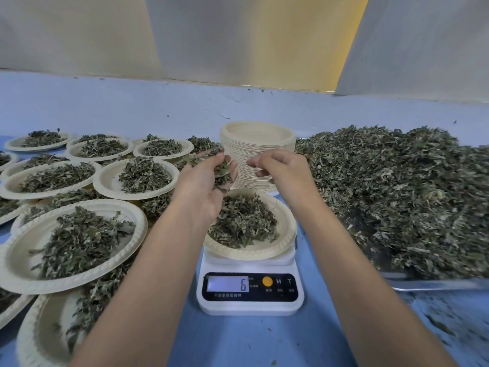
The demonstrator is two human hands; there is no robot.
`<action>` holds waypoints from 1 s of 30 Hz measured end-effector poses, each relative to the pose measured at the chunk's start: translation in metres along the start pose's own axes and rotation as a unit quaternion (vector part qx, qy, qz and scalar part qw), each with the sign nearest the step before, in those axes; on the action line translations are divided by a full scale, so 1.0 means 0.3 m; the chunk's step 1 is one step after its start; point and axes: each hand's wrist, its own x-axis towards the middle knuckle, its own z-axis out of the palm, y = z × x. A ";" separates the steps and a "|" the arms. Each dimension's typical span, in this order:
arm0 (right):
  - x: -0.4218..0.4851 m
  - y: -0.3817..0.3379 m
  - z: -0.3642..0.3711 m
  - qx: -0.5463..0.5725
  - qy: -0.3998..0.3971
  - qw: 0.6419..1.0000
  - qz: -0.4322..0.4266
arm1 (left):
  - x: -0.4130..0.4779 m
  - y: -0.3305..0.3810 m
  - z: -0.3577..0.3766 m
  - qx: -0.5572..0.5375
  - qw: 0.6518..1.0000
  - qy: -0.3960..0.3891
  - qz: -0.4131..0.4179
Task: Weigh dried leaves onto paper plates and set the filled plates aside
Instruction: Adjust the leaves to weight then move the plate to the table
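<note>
One view only, the head camera, looking down past both forearms. The scale (250, 300) sits centre on the blue table (264, 343). Its display (227, 283) reads 6, with the unit too small to read. The plate on the scale (287, 229) carries a mound of weighed leaves (243, 223).

The left hand (206, 181) hovers over the plate's far-left rim, fingers curled round a handful of leaves (222, 170) — some bits hang loose below the palm. The right hand (277, 165) is near it, in front of the stack of empty plates (256, 144). Its fingertips are drawn together, but I cannot tell whether they pinch a leaf or nothing.

The loose pile (397, 194) lies to the right on a metal tray (434, 285). Filled plates (137, 229) crowd the left, overlapping and resting on one another.

Judgement: the portion looks to be in the topping-up stage; the target weight is unknown.

Risks from here:
- If the whole handful drops at once, the reading would likely overshoot, and leaves would have to be picked back out.
- The dangling bits could fall outside the rim onto the table and go unweighed.
- The left wrist is low over the plate — a brush against the rim would press the scale and give a false number.
- The set-aside area is crowded, so sliding another plate onto those tilted ones could tip one and spill it.
</note>
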 end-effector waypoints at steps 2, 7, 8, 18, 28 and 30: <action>-0.001 -0.003 0.001 0.000 -0.011 1.000 -0.011 | 0.001 -0.005 0.001 -0.001 1.000 -0.001 -0.002; -0.017 -0.008 0.037 0.035 -0.111 0.993 -0.030 | -0.009 -0.014 0.015 0.029 0.999 0.022 0.011; -0.018 -0.006 0.047 0.035 -0.108 0.993 -0.033 | -0.011 -0.018 0.018 0.030 0.999 0.025 0.016; -0.011 0.003 0.066 -0.002 -0.050 0.997 -0.066 | -0.023 -0.021 0.028 0.027 0.999 0.013 0.018; -0.011 0.004 0.066 0.028 -0.044 0.998 -0.047 | 0.000 -0.021 0.018 0.010 1.000 0.013 -0.004; -0.009 0.005 0.065 0.030 -0.037 0.998 -0.042 | 0.003 -0.019 0.017 0.007 1.000 0.012 -0.007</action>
